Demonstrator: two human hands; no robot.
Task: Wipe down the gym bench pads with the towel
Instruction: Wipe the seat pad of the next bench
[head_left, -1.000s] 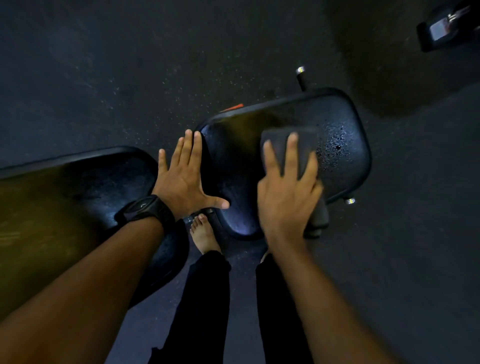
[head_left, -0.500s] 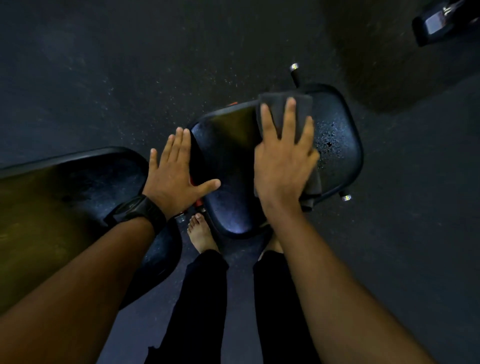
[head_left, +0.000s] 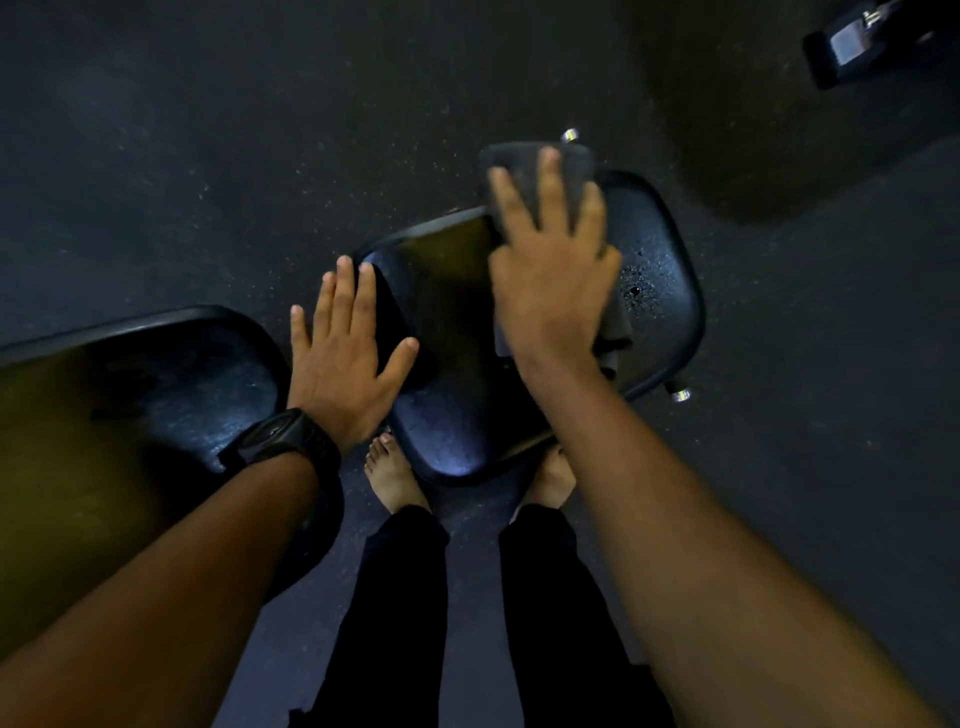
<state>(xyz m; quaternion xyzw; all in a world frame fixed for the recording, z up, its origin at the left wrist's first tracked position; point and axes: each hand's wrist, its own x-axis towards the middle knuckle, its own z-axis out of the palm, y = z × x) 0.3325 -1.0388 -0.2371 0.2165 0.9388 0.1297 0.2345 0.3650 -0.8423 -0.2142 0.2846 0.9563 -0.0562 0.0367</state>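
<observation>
**On the far rim of the seat pad: towel pinned under a flat palm**

On the far edge of the seat pad (head_left: 447, 426), the right hand (head_left: 556, 291) lies flat on the dark towel (head_left: 574, 166). Its fingers are straight and spread, pressing rather than gripping. That broad contact probably keeps the cloth flat so it drags evenly. The towel's far end overhangs the pad's rim, and a loose fold pokes out on the right of the palm.

The left hand (head_left: 343, 364) is also flat and holds nothing. Its fingers and thumb rest on the pad's left edge, apparently bracing the person and steadying the bench against the push.

Right of the towel, a patch of droplets (head_left: 639, 280) sits on the vinyl, not yet wiped. The next pass likely belongs there, with open pad all the way to the right rim. Two metal pegs (head_left: 680, 395) stick out beyond the pad's edges, one just beside the towel's far end, and could snag the cloth.

Across a narrow gap to the left lies the longer back pad (head_left: 156, 395), under the left forearm and its watch (head_left: 283, 436). Bare feet (head_left: 395, 473) stand at the seat's near end. Dark floor (head_left: 260, 130) surrounds the bench, giving the arms free room.
</observation>
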